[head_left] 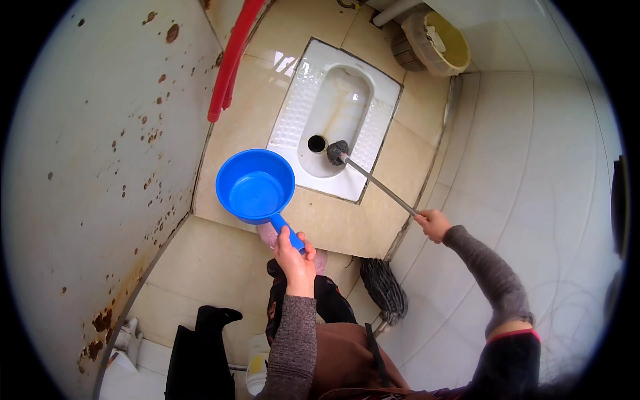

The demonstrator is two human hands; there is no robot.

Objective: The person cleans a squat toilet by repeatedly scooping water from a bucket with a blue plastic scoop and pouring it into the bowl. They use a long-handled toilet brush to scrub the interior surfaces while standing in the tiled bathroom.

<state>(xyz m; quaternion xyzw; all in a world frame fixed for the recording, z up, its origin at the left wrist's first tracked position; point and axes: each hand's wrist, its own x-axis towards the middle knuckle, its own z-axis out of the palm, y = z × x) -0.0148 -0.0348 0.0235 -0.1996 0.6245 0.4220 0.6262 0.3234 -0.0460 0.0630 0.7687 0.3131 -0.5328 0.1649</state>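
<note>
My left hand (293, 260) is closed round the handle of a blue plastic dipper (256, 185), whose bowl looks empty, held left of the toilet's near edge. My right hand (435, 225) grips the grey stick of a toilet brush (381, 186). The brush's dark, shaggy head (338, 153) rests in the bowl of a white squat toilet (287, 110), just right of the round drain hole (317, 144). Yellow-brown staining runs along the toilet bowl beyond the hole.
A rusty white door or panel (120, 133) fills the left side. Red pipes or hoses (230, 73) hang beside it. A lined waste bin (455, 50) stands at the far right. A dark mop head (383, 287) lies by the tiled right wall (527, 160). Another person's black-clad leg (200, 353) shows lower left.
</note>
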